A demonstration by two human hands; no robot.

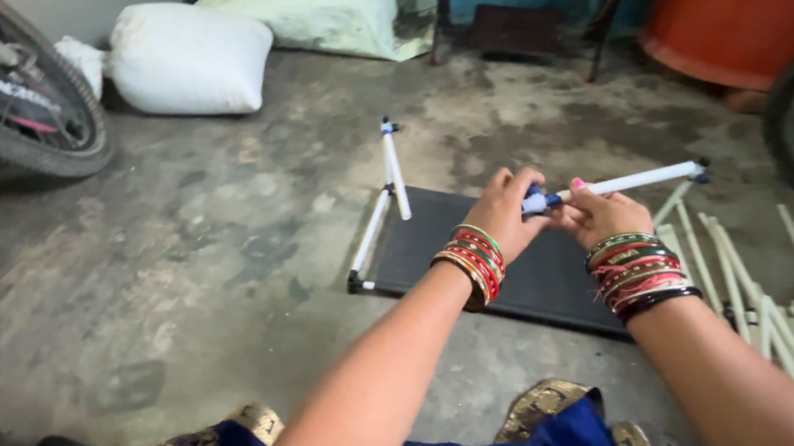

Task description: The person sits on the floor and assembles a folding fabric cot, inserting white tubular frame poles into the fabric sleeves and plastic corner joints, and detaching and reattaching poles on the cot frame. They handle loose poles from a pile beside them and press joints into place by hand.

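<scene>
Here, head view: both hands meet over a dark mat (pixel 519 284) on the concrete floor (pixel 178 263). Left hand (pixel 503 211) pinches a blue connector (pixel 536 202) at the end of a white rod (pixel 631 180); right hand (pixel 600 215) grips the same rod just beside it, fingers closed. Bangles on both wrists. An L-shaped white rod frame (pixel 386 209) sits at the mat's left edge. Loose white rods (pixel 774 313) lie right. Bicycle wheel (pixel 11 90) and white sack (pixel 187 59) far left.
</scene>
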